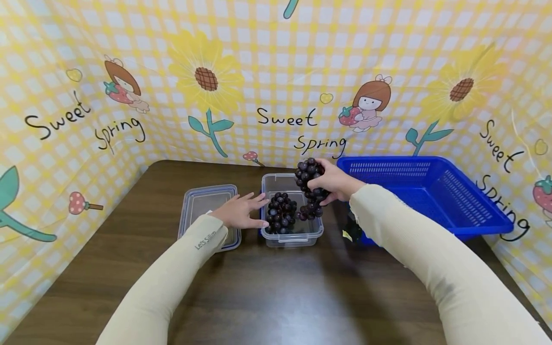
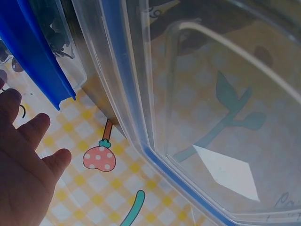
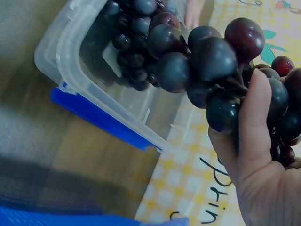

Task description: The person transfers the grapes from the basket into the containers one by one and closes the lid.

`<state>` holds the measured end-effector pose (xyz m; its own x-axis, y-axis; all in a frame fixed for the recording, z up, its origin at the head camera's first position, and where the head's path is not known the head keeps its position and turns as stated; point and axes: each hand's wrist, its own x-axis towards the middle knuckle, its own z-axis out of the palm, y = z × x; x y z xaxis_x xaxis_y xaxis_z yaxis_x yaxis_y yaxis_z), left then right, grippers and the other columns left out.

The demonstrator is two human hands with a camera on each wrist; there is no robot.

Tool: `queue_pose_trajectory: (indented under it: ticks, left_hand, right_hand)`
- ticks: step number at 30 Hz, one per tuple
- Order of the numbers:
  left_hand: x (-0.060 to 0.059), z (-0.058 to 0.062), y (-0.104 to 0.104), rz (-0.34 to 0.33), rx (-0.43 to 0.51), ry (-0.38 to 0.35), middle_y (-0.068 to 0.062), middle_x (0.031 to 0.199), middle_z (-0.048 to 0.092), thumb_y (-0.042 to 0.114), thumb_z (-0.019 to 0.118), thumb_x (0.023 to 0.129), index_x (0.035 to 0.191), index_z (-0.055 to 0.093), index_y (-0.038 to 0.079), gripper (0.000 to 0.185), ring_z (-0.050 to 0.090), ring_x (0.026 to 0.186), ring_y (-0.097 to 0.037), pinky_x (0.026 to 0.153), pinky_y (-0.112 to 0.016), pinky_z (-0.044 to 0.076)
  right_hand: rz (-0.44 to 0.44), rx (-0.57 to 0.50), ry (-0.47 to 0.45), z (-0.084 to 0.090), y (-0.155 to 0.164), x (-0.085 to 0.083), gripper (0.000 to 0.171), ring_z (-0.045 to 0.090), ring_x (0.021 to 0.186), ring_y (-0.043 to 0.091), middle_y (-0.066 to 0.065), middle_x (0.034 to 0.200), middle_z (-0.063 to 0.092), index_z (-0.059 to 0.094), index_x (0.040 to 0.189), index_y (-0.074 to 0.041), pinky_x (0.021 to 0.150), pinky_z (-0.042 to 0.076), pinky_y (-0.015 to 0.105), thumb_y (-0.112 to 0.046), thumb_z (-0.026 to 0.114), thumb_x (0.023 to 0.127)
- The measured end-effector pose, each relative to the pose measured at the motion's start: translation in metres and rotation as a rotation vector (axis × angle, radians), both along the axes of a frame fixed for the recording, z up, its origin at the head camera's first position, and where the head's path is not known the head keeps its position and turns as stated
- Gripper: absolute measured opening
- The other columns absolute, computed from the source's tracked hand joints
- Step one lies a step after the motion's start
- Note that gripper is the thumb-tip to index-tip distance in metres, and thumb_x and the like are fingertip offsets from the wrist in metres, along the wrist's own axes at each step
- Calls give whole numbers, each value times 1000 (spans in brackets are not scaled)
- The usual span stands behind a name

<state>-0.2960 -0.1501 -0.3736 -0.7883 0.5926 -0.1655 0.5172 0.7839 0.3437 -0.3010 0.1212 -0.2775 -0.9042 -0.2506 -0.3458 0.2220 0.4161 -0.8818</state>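
Observation:
My right hand [image 1: 329, 184] grips a bunch of dark purple grapes [image 1: 309, 189] and holds it above the right side of a clear plastic container [image 1: 310, 231]. In the right wrist view the held grapes [image 3: 211, 61] hang over the container [image 3: 70, 66], with my thumb [image 3: 251, 127] across them. A second bunch of grapes [image 1: 281, 213] lies inside the container. With straight fingers, my left hand [image 1: 241, 211] rests flat against the container's left wall. In the left wrist view those fingers [image 2: 28, 141] lie beside the clear lid [image 2: 211, 117].
A clear lid with a blue seal [image 1: 200, 201] lies on the dark wooden table [image 1: 276, 287] left of the container. A blue plastic basket [image 1: 424, 191] stands at the right. A yellow checked printed backdrop [image 1: 276, 72] walls in the table on three sides.

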Motion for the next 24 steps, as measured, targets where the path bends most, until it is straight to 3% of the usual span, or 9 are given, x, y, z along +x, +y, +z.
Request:
queue_pose_trajectory:
  ticks: [12, 24]
  left_hand:
    - [0, -3, -3, -8, 17, 4, -10, 158, 18, 52, 54, 93, 151, 30, 12, 75, 13, 143, -39, 110, -64, 6]
    - [0, -6, -1, -7, 5, 19, -8, 158, 18, 53, 53, 93, 151, 30, 14, 74, 14, 143, -38, 110, -63, 7]
  right_hand:
    - [-56, -87, -20, -25, -16, 5, 87, 41, 126, 40, 19, 152, 22, 11, 154, -22, 47, 53, 31, -1, 59, 85]
    - [-84, -108, -61, -55, -24, 10, 87, 41, 127, 37, 16, 154, 18, 13, 154, -21, 48, 52, 32, 1, 60, 84]
